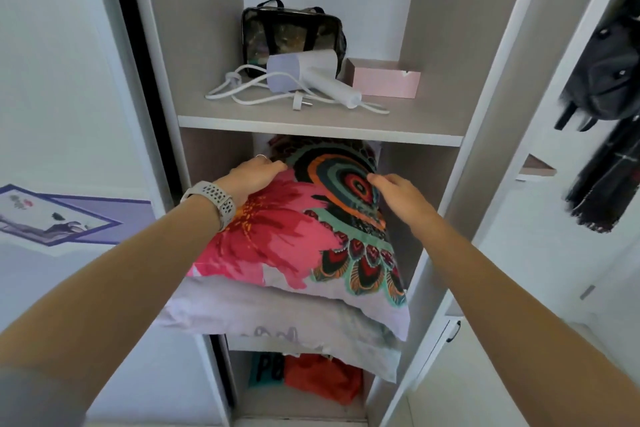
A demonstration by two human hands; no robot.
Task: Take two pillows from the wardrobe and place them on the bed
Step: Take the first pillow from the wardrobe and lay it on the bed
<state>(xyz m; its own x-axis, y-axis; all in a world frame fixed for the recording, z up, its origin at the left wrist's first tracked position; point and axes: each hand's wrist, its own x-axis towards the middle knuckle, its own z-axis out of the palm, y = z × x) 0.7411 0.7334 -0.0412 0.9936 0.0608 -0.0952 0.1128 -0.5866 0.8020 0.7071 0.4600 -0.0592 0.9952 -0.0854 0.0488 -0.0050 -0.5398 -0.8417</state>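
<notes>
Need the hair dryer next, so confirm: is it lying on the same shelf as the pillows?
No, the hair dryer lies on the shelf above, while the colourful pillow sits one shelf lower.

Top pillow soft printed cloth; hairdryer smooth matt plastic; wardrobe shelf matt laminate.

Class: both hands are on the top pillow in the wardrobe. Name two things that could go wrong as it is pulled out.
1. The patterned pillow lies on a pale pillow already overhanging the shelf; pulling might drag it down.
2. Neither the left hand nor the right hand visibly closes on fabric, so the pillow may slip.
</notes>
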